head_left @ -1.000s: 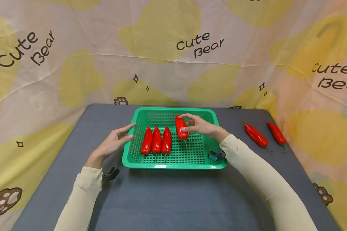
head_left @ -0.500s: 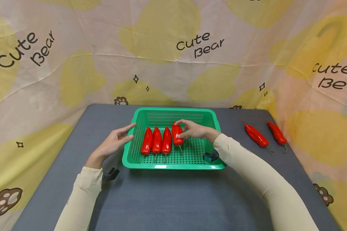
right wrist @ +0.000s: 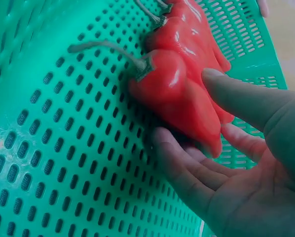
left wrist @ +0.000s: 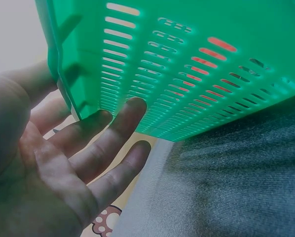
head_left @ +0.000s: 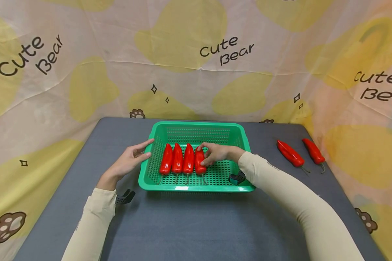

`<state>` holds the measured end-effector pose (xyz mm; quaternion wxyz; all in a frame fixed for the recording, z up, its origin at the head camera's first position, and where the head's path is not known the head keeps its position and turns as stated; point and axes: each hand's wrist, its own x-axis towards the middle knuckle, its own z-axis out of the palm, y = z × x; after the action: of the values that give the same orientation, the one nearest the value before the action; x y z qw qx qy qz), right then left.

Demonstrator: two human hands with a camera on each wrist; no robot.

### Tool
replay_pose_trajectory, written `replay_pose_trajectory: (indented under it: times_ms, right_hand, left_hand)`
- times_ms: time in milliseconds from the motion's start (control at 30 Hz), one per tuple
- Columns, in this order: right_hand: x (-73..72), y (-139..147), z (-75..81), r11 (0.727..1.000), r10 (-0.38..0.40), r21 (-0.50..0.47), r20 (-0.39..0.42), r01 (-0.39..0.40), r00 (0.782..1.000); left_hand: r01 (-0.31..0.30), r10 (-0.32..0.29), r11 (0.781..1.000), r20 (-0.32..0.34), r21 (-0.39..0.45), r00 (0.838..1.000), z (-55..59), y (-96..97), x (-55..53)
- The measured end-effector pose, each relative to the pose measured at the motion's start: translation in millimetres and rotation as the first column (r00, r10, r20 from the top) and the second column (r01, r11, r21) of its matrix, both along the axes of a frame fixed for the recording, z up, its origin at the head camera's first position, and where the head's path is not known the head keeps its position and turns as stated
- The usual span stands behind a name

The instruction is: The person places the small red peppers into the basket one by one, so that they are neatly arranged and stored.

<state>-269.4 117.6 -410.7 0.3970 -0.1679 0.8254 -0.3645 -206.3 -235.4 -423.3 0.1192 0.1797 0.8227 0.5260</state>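
Observation:
A green plastic basket (head_left: 196,188) with slotted walls stands on the table, several red peppers (head_left: 177,159) lying side by side in its left half, stems toward the person. My left hand (head_left: 128,159) holds the basket's left rim; in the left wrist view the thumb and index finger (left wrist: 54,107) reach over the rim, and other fingers lie against the outer wall. My right hand (head_left: 216,152) pinches the rightmost red pepper (right wrist: 179,98) in the row, thumb on top, fingers along its side. That pepper lies low on the basket floor beside its neighbour.
Two more red peppers, one nearer the basket (head_left: 290,154) and one farther right (head_left: 314,151), lie on the grey table (head_left: 196,224). A printed cloth (head_left: 183,54) hangs round the back and sides.
My right hand has carried its pepper left and down, from above the basket floor to the right end of the row. My left hand has stayed at the rim.

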Motion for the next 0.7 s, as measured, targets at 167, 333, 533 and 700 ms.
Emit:
replay_pose_trajectory:
  times_ms: [167,333,533,700]
  right_hand:
    - [0.8,0.1,0.4,1.000,-0.007,0.001,0.008,0.007,1.000]
    - [-0.3,2.3,-0.9,1.000,-0.015,-0.013,0.014,0.016,1.000]
    - [-1.3,4.9,-0.1,1.000,-0.025,-0.002,0.005,0.025,1.000]
    - [-0.1,6.6,7.4,0.999,-0.050,0.006,-0.008,0.050,0.999]
  left_hand:
    - [0.001,-0.001,1.000,0.006,0.002,1.000,-0.1,0.1,-0.2]
    - [-0.001,0.001,1.000,0.006,-0.004,1.000,0.0,0.3,-0.2]
    - [0.001,-0.001,1.000,0.008,-0.006,1.000,-0.7,-0.2,-0.6]
    - [0.000,0.000,1.000,0.005,-0.004,1.000,-1.2,-0.6,-0.8]
